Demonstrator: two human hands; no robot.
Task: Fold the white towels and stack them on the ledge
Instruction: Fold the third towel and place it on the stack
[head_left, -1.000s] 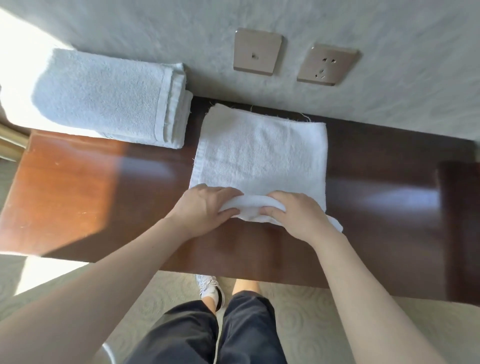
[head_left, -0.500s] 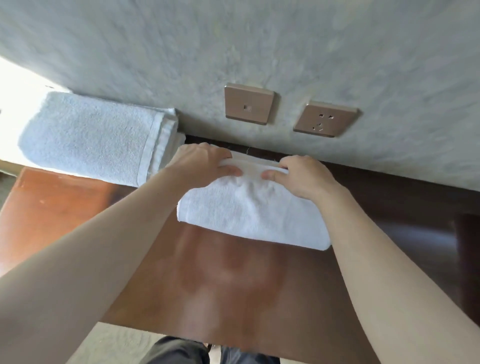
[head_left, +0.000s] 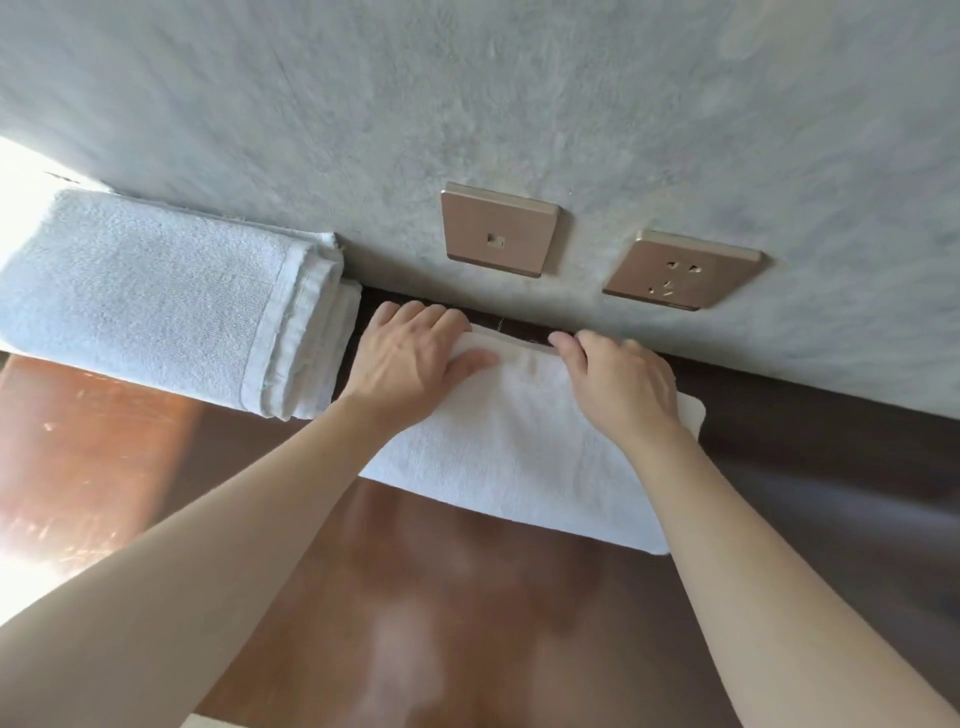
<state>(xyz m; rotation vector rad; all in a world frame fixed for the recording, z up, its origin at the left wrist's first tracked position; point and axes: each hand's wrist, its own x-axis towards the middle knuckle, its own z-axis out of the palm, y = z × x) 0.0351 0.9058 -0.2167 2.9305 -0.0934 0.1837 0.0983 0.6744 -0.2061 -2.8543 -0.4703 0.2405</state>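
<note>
left hand (head_left: 410, 358) and right hand (head_left: 621, 384) pinch far edge of folded towel (head_left: 509, 457) on ledge (head_left: 467, 623).

No readable txt, labels, brands or nos. anywhere

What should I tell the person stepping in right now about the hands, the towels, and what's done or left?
Left hand: grips the far edge of the small towel, thumb on top.
Right hand: grips the same edge, further right.
Small towel: folded over, lying on the wooden ledge near the wall.
Folded towels: stacked on the ledge to the left, apart from the small towel.
Done: this fold looks laid over.
Left: probably finish folding, then place it on the stack.
</note>
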